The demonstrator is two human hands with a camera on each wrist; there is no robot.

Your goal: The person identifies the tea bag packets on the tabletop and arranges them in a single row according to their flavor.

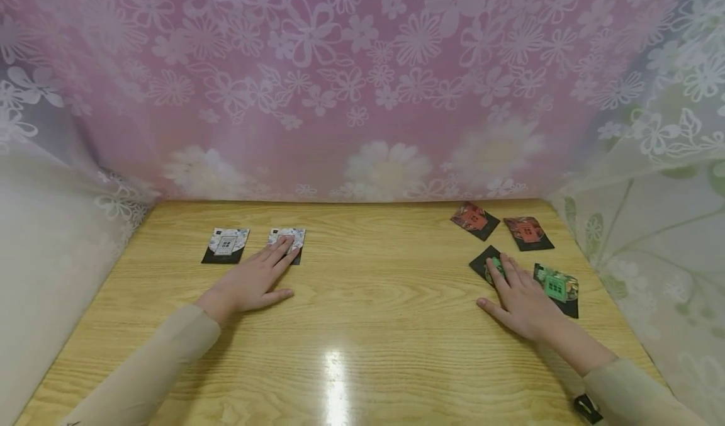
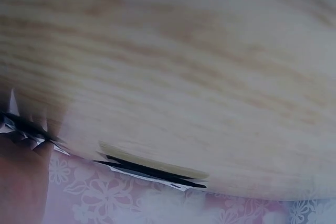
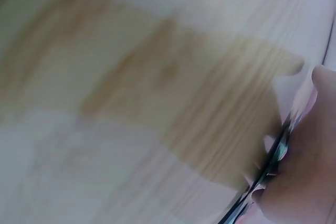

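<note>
My left hand [image 1: 257,281] lies with fingers extended over a small flat white-and-black packet [image 1: 298,235] with a reddish label, covering part of it. Just left of that hand is a similar white-and-black packet [image 1: 225,245] with a pale label. On the right side, my right hand [image 1: 525,303] rests its outstretched fingers on a black-and-green packet [image 1: 481,263], hiding much of it. Beside this hand is a second green packet [image 1: 557,287], lying askew. In the right wrist view, the packet's edge [image 3: 273,156] shows under the fingers.
Two red-and-black packets [image 1: 474,220] [image 1: 528,233] lie at the back right of the wooden table [image 1: 374,325]. A small black object [image 1: 587,408] sits by the right sleeve. Flowered curtains [image 1: 362,99] enclose the back and sides.
</note>
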